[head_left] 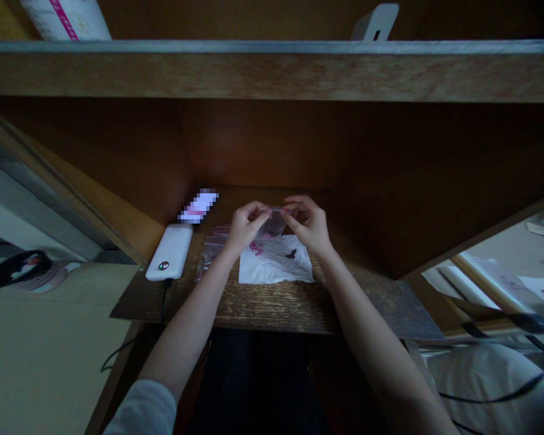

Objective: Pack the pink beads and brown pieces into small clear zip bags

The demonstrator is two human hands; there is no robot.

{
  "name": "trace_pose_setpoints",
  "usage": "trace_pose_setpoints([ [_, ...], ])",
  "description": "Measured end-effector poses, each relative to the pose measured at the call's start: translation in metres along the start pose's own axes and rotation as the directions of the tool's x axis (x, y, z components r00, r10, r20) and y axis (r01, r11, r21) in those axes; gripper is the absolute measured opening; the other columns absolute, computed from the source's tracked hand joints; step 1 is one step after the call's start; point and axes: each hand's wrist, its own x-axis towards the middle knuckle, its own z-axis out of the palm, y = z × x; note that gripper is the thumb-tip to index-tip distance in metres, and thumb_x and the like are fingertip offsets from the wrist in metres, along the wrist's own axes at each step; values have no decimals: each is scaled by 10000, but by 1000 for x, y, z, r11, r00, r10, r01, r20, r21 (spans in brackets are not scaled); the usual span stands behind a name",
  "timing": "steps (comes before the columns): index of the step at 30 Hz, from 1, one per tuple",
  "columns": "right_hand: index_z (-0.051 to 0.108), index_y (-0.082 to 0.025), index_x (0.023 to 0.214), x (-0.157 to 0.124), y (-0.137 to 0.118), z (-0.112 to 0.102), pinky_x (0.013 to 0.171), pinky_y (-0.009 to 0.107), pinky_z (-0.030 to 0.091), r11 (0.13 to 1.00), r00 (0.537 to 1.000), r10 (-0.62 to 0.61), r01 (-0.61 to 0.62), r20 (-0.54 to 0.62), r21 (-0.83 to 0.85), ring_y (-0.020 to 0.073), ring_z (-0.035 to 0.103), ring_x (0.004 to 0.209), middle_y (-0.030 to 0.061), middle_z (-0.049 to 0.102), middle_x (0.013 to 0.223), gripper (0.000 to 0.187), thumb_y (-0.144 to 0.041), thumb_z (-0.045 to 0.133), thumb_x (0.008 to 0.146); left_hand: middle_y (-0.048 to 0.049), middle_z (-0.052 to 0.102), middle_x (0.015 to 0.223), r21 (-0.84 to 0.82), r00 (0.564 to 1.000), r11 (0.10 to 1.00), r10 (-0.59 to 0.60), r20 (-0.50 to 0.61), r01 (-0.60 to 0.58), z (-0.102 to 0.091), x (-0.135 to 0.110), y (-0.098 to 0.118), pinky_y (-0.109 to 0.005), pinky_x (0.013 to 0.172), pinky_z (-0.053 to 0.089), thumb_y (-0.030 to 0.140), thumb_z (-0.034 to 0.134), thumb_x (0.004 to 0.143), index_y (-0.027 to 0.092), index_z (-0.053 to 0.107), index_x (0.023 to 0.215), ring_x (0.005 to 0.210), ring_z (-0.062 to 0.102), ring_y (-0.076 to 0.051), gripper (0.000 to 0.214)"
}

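In front of me, my left hand (249, 226) and my right hand (307, 225) pinch the top edges of a small clear plastic bag (272, 225) between their fingertips. Both hands are raised slightly above a white sheet of paper (276, 266). Small pink pieces (256, 248) lie on the sheet near my left wrist, and a small dark piece (291, 254) lies at its middle. Another clear plastic bag (212, 254), with pinkish contents, lies on the desk just left of the sheet, partly hidden by my left hand.
A white power bank (169, 252) with a black cable lies on the worn wooden desk (272, 308), and a lit phone with a blurred screen (198, 206) lies behind it. A wooden shelf (272, 72) runs overhead. A black round object (18, 269) sits on the floor at left.
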Motion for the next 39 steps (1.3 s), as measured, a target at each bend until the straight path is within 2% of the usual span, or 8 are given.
trace_pose_setpoints([
  [6,633,-195,997,-2,0,4,515,230,391,999,999,-25,26,32,-40,106,512,567,9,657,795,214,-275,629,798,-40,710,817,37,997,999,-2,77,-1,2,-1,4,-253,700,483,315,685,758,165,698,810,761,646,-152,160],
  [14,639,-210,949,-2,0,4,533,249,417,995,1000,-17,18,13,-100,121,538,574,14,660,789,186,-325,632,803,-55,721,823,82,998,997,8,67,-14,2,-1,7,-273,731,501,351,674,773,166,704,803,786,662,-170,189],
  [21,631,-216,995,0,-2,-2,595,260,475,995,1000,12,-11,12,-96,157,635,679,30,695,841,197,-302,608,820,-80,743,878,-33,996,998,-45,73,48,2,-1,8,-309,776,521,405,556,866,164,721,848,824,687,-197,292],
  [26,628,-201,971,2,2,-3,507,241,398,987,1000,-13,10,-21,-159,122,541,532,10,686,747,176,-263,614,808,-80,745,909,-9,995,999,-47,93,48,1,-1,7,-314,809,516,411,568,860,166,729,869,848,689,-201,293],
  [32,595,-195,1092,3,3,-7,552,242,426,999,998,15,-12,55,-52,127,569,579,13,703,773,297,-297,620,815,-84,743,912,-37,991,996,-80,104,84,0,4,14,-332,787,530,448,526,874,159,724,905,824,692,-204,352],
  [39,609,-195,1031,2,-7,-4,552,237,446,997,1000,-12,10,24,71,125,591,604,17,692,781,277,-350,645,803,-90,732,833,67,979,994,-100,176,89,-8,3,40,-293,692,525,361,664,777,144,718,843,753,676,-182,234],
])
